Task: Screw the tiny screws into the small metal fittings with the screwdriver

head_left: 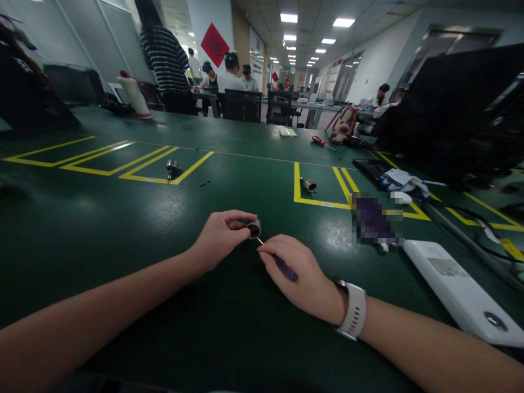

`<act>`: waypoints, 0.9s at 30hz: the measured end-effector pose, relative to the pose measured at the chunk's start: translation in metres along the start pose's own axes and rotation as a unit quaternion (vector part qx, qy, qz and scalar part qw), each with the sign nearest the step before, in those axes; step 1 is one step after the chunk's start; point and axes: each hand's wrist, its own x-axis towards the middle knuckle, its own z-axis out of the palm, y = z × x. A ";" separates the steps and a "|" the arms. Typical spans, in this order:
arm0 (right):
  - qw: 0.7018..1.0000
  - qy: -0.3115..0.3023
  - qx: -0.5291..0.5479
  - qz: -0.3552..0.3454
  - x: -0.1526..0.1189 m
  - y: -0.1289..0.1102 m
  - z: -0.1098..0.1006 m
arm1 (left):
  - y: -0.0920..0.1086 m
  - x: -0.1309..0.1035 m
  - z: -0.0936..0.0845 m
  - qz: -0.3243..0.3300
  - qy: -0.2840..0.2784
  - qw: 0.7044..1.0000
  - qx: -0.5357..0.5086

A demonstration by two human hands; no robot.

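My left hand (223,234) pinches a small round metal housing (257,225) between thumb and fingers, its dark opening turned toward me. In my right hand (301,267) is a thin screwdriver (285,268) with a dark purple handle, gripped by the fingers. Its shaft reaches up to the opening of the housing; whether the tip touches anything inside is too small to tell. Beyond the left hand, a metal part with a shaft (172,166) stands in a yellow taped box. Another cup-shaped metal part (310,185) lies on its side in a taped box to the right.
Small dark bits (204,182) lie on the green table (245,153). A red-handled screwdriver (318,140) is farther back. On the right are a white power bank (458,289), cables (462,224) and a blurred purple object (372,218). A pale cup (136,98) stands back left.
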 end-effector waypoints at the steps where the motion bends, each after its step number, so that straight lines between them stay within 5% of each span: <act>1: 1.000 0.000 0.000 -0.003 0.000 0.000 0.000 | 0.001 0.000 0.000 0.000 0.001 1.000 0.002; 27: 1.000 -0.004 -0.023 -0.010 0.001 -0.005 -0.002 | 0.005 -0.001 0.002 -0.005 0.011 1.000 -0.014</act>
